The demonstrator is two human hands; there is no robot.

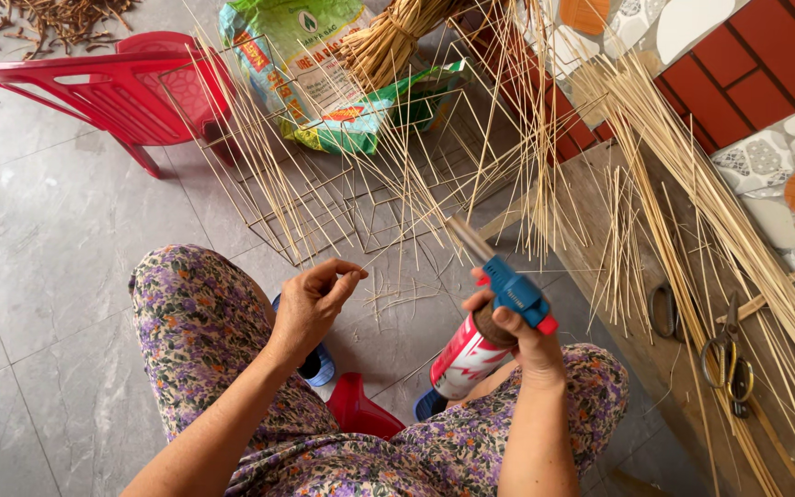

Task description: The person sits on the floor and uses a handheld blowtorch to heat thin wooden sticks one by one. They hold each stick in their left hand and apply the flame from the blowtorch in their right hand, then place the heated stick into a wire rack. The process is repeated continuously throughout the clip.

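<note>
Grey tiled floor [57,239]; torch [494,308] in right grip [517,336].

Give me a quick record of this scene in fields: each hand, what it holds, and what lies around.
Left hand: pinches a thin reed strand between fingertips
Right hand: grips a blue-headed gas torch on a red and white canister, nozzle pointing up-left
Work in front: wire frame with pale reed strands standing out of it
Right side: wooden bench with scissors and long reeds
Behind: red plastic chair, green sack holding a reed bundle
Floor: grey tiles
</note>
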